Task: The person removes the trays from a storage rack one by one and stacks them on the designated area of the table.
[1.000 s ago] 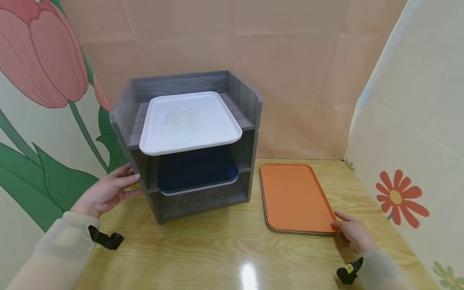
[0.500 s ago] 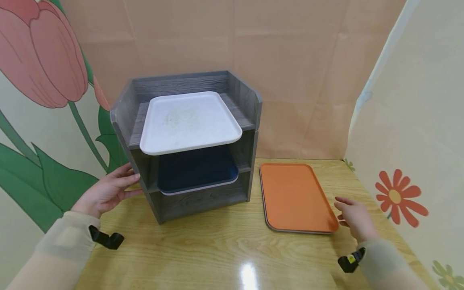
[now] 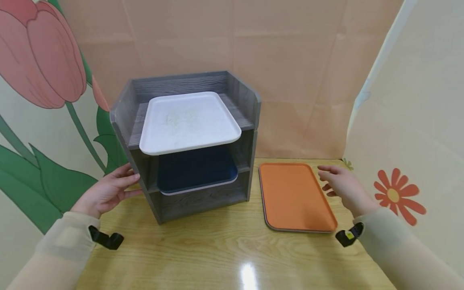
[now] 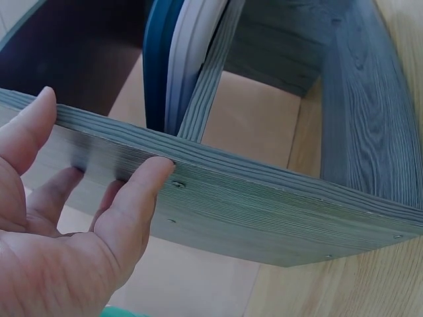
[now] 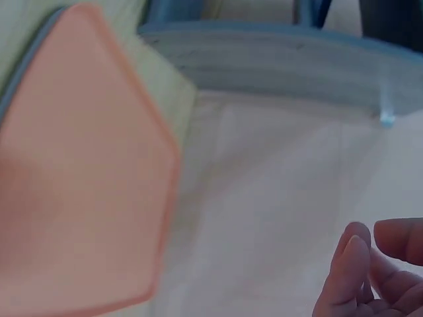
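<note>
resting flat on the bench (image 3: 217,249) just right of the grey shelf unit (image 3: 188,145), the orange tray (image 3: 295,197) lies untouched, and your right hand (image 3: 338,185) hovers beside its far right edge with fingers loosely spread, holding nothing. your left hand (image 3: 105,191) is pressed open against the left side panel of the shelf unit, thumb on the front edge and fingers along the outer face, as the left wrist view shows.

the tray looks like stiff moulded plastic, light and smooth, probably a little slick on this glossy bench. a raised rim runs round it, and a second, greyer edge shows underneath, so there may be two trays stacked; i judge the long right rim, near its middle, the best place to pinch with thumb on top and fingers hooked under.

a second ago your right hand touched the tray's near right corner; it has since lifted off and travelled along the right side toward the far end. the tray, the white tray (image 3: 188,121), the blue tray (image 3: 195,171) and your left hand have not moved.
</note>
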Demonstrator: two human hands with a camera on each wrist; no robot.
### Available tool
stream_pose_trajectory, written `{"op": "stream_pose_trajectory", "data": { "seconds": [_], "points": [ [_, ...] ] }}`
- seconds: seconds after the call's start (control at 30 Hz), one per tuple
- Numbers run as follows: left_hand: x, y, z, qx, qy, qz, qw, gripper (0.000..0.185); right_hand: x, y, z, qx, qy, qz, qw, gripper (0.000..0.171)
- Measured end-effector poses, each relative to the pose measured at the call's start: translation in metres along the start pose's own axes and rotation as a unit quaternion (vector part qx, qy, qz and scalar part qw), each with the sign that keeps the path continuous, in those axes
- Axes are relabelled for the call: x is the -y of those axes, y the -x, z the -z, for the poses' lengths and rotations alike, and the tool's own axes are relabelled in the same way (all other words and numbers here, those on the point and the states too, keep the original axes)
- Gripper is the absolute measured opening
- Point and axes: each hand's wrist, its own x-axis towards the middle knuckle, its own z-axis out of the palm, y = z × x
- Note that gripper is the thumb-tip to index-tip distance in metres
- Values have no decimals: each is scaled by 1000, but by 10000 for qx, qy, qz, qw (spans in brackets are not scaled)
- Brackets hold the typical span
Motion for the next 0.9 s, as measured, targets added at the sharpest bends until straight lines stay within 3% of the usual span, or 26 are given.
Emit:
{"op": "stream_pose_trajectory", "data": {
  "seconds": [0.5,0.9],
  "points": [
    [-1,0,-1,-61,107,19,9999,74,116,4,-12,517,-557,537,9957,54],
    [-1,0,-1,-51,38,27,10000,75,184,4,-36,1028,-953,760,9872,52]
  ]
}}
